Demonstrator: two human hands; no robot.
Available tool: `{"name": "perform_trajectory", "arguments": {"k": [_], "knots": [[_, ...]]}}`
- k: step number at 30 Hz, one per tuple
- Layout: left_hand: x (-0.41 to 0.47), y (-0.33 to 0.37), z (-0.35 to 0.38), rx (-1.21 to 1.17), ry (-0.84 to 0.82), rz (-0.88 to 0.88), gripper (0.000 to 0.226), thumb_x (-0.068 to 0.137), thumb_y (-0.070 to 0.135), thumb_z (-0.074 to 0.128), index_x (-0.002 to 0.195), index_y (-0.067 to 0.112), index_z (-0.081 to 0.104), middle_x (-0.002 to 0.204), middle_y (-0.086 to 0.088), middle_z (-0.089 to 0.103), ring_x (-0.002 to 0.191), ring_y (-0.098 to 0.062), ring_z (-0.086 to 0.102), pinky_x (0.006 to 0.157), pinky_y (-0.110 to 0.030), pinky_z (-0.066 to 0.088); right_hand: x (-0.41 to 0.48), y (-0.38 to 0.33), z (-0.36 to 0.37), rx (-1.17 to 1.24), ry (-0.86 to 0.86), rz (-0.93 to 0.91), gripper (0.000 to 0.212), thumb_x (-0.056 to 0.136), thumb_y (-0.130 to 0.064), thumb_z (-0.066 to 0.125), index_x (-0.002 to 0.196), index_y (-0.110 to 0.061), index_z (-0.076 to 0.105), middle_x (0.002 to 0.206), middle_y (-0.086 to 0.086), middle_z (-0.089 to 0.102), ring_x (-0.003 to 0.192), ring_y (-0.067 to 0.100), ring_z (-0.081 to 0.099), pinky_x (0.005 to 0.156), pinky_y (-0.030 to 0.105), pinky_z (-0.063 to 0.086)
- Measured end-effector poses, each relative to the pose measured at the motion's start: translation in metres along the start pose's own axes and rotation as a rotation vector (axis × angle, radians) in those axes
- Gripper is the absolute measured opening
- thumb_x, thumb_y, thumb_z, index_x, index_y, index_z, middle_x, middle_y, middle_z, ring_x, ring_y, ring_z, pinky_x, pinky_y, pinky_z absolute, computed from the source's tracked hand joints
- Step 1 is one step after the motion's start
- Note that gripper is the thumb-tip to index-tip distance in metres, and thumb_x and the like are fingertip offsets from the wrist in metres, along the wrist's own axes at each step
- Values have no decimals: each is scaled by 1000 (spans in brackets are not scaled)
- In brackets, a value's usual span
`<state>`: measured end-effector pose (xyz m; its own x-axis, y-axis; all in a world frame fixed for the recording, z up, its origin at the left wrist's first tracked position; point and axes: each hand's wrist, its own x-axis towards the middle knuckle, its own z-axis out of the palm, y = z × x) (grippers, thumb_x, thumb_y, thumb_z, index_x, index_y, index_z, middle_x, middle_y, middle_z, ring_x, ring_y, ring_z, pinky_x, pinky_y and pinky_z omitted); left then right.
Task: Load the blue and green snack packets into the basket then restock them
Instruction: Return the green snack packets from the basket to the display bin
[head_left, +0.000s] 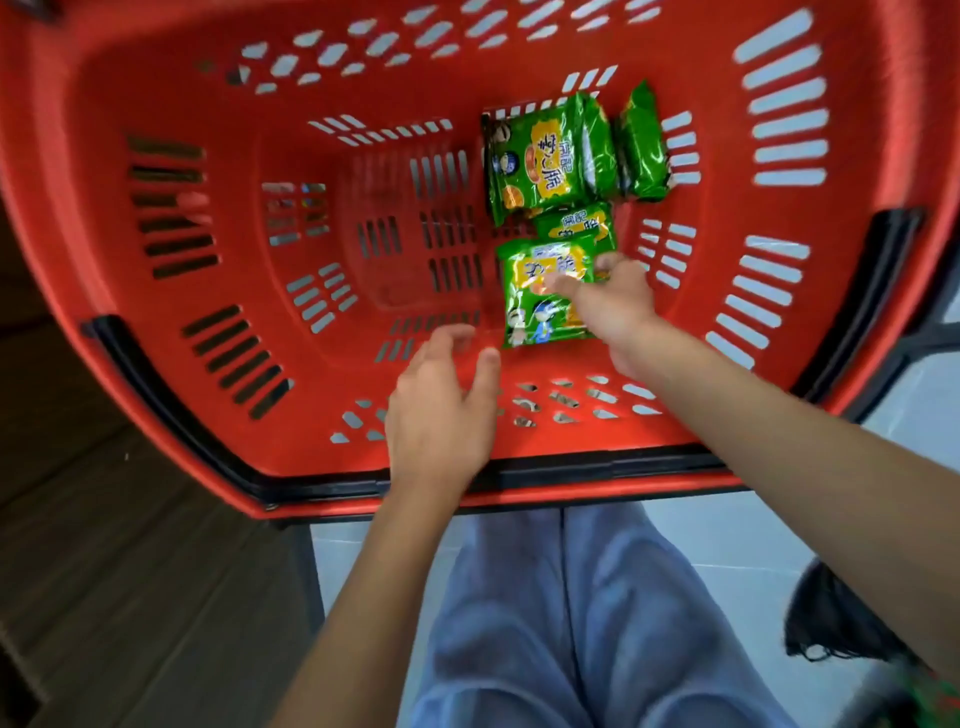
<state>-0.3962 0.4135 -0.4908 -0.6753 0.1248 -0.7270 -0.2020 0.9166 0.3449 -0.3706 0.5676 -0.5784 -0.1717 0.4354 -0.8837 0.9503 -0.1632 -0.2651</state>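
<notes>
The red basket (104, 119) is being looked down into from above, and most of the view is being filled by it. Its black handle (156, 405) is being left folded down along the rim. The basket is being borne by a dark stand (306, 566) over pale floor tiles (727, 545). Much of its slotted floor is being left bare, so the loading is being judged as only partly done.

The left hand (441, 410) is being held over the near wall, its fingers loosely spread and nothing being held in it. The right hand (610, 306) is being reached down to the right side of the basket floor, with its fingers being laid on the nearest green packet (535, 317). The hand is being blurred, so it cannot be told whether that packet is being gripped or only touched.

Four green packets are being counted, all gathered toward the right of the floor. The large packet (540, 161) is being shown face up farther in, and a side-on packet (641, 150) is being rested just beside it, toward the right wall. A half-covered packet (574, 223) is being tucked between the large one and the nearest one. No blue packet is being shown anywhere in the basket, so the blue share of the load is being judged as not yet done. No shelf is being shown either, and the restocking is being judged as yet to come.
</notes>
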Motion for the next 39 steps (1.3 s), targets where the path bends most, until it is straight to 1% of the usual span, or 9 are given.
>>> {"name": "perform_trajectory", "arguments": {"k": [4, 10, 15, 18, 20, 24, 29, 36, 39], "knots": [[30, 9, -1, -328, -151, -181, 33, 98, 36, 45, 121, 16, 59, 114, -2, 65, 110, -19, 58, 84, -21, 38, -37, -8, -11, 133, -309, 47, 63, 85, -28, 66, 139, -8, 39, 143, 9, 42, 123, 20, 44, 91, 29, 33], [48, 19, 5, -778, -221, -343, 15, 98, 22, 48, 104, 14, 58, 82, 0, 66, 61, -8, 64, 52, -17, 52, -47, -14, -14, 234, -394, 93, 46, 88, -23, 63, 130, -9, 50, 120, 5, 54, 89, 13, 56, 69, 22, 48], [65, 11, 7, -826, -147, -425, 23, 98, 25, 48, 115, 12, 56, 101, -8, 67, 73, -14, 66, 58, -22, 55, -1, -14, -6, 43, -91, -55, 24, 87, -27, 61, 105, -10, 63, 115, 10, 64, 94, 21, 59, 89, 36, 49], [80, 4, 10, -802, -105, -442, 30, 97, 28, 49, 123, 12, 52, 106, -7, 65, 72, -12, 62, 48, -18, 50, 34, -9, 0, -229, 136, -123, 46, 84, -29, 65, 122, -6, 54, 125, 14, 56, 115, 29, 51, 98, 36, 42], [91, -2, 14, -765, -115, -448, 32, 97, 29, 49, 124, 12, 51, 113, -8, 65, 81, -17, 65, 59, -23, 51, 54, -4, 6, -383, 191, -139, 63, 83, -32, 66, 133, -3, 41, 135, 17, 45, 125, 33, 43, 100, 38, 39], [109, -10, 21, -726, -149, -459, 33, 97, 30, 50, 124, 12, 53, 117, -10, 66, 93, -24, 66, 76, -30, 54, 79, 4, 17, -514, 228, -123, 84, 79, -34, 71, 143, -6, 24, 139, 16, 40, 128, 31, 40, 100, 38, 38], [118, -13, 28, -762, -132, -439, 27, 98, 23, 49, 119, 9, 57, 98, -7, 65, 62, -11, 60, 45, -15, 49, 87, 11, 20, -528, 288, -119, 80, 75, -35, 76, 137, -9, 35, 131, 15, 46, 122, 32, 46, 97, 39, 42], [112, -12, 24, -734, -135, -471, 11, 98, 25, 48, 104, 18, 54, 94, -4, 64, 73, -19, 63, 53, -19, 50, 75, 12, 14, -449, 261, -129, 49, 80, -32, 71, 118, -8, 52, 116, 14, 59, 108, 32, 57, 83, 35, 46], [105, -9, 20, -730, -87, -487, 13, 99, 23, 47, 109, 16, 51, 88, 0, 61, 64, -11, 58, 39, -13, 45, 62, 11, 7, -347, 182, -93, 47, 81, -31, 71, 118, -8, 54, 115, 12, 63, 105, 30, 59, 87, 34, 49]]}}
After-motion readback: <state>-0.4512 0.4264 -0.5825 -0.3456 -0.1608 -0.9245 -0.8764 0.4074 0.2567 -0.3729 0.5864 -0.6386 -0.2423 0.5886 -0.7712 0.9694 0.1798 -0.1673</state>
